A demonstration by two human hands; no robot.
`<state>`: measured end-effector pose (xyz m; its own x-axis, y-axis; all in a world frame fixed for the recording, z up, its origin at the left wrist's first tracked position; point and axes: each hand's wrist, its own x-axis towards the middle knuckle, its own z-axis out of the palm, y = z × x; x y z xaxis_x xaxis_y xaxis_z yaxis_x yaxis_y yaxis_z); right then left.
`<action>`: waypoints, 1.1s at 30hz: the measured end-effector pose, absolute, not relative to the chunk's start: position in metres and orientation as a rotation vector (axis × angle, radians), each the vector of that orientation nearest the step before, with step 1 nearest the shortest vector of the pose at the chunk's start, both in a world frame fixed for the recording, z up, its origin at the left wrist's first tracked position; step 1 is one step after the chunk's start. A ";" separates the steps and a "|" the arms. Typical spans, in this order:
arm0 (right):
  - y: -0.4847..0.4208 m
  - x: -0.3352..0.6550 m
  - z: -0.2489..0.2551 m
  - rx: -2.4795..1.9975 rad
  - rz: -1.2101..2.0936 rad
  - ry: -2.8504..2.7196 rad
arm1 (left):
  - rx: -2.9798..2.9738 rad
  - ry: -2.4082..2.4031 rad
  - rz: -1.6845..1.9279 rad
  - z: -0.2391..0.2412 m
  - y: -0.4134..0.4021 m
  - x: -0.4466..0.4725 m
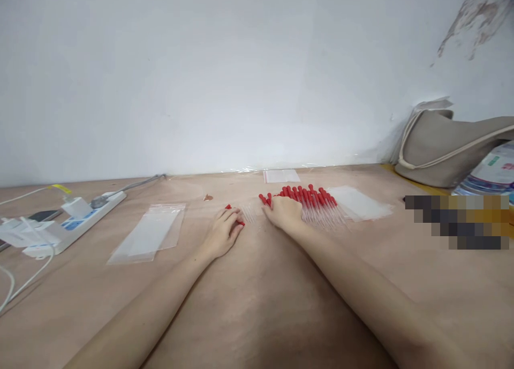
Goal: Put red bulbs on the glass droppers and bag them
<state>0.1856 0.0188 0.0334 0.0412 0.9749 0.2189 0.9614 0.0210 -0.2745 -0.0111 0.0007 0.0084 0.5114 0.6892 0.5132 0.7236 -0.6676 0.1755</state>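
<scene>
A pile of clear glass droppers with red rubber bulbs (315,200) lies on the brown table (257,294), toward the far middle. My right hand (284,212) rests palm down on the pile's left end, fingers curled over a few droppers. My left hand (223,231) lies just to its left, fingers closed around a couple of red-bulbed droppers (240,222). A stack of clear zip bags (148,232) lies to the left of my left hand.
More clear bags lie right of the pile (359,203) and by the wall (281,175). A white power strip (74,224) with plugs and cables sits at far left. A grey tote bag (445,147) and a printed packet (492,173) stand at right.
</scene>
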 end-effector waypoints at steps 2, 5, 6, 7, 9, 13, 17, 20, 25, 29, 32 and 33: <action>0.015 0.177 0.032 -1.893 0.068 -2.001 | -2.692 -1.273 -0.849 0.009 0.001 -0.011; 0.014 0.164 0.030 -1.873 0.127 -2.028 | -2.686 -1.304 -0.864 0.008 0.001 -0.012; 0.015 0.161 0.029 -1.894 0.157 -2.031 | -2.685 -1.303 -0.879 0.008 0.001 -0.012; 0.017 0.158 0.029 -1.919 0.192 -2.033 | -2.687 -1.294 -0.896 0.007 0.001 -0.012; 0.021 0.155 0.030 -1.961 0.261 -2.034 | -2.702 -1.272 -0.908 0.005 0.002 -0.012; 0.027 0.152 0.035 -2.021 0.351 -2.022 | -2.707 -1.289 -0.919 0.001 0.005 -0.012; 0.026 0.147 0.039 -2.063 0.413 -2.013 | -2.676 -1.310 -0.994 0.002 0.003 -0.012; 0.021 0.152 0.042 -2.018 0.377 -1.969 | -2.658 -1.277 -1.017 0.005 0.001 -0.014; -0.004 0.192 0.045 -1.653 0.274 -1.984 | -2.670 -1.288 -1.160 0.004 -0.007 -0.013; -0.034 0.229 0.032 -1.195 0.275 -2.078 | -2.818 -1.378 -1.332 0.002 -0.024 0.004; -0.051 0.243 0.017 -1.094 0.222 -2.058 | -3.011 -1.381 -1.317 0.002 -0.037 0.018; -0.054 0.244 0.013 -1.090 0.207 -2.060 | -3.051 -1.394 -1.302 0.002 -0.040 0.021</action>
<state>0.2443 -0.0544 0.0127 -0.3277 0.7592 0.5623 0.6320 0.6186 -0.4669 0.0205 -0.0397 0.0023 0.4668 0.7830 0.4111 0.4638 -0.6125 0.6401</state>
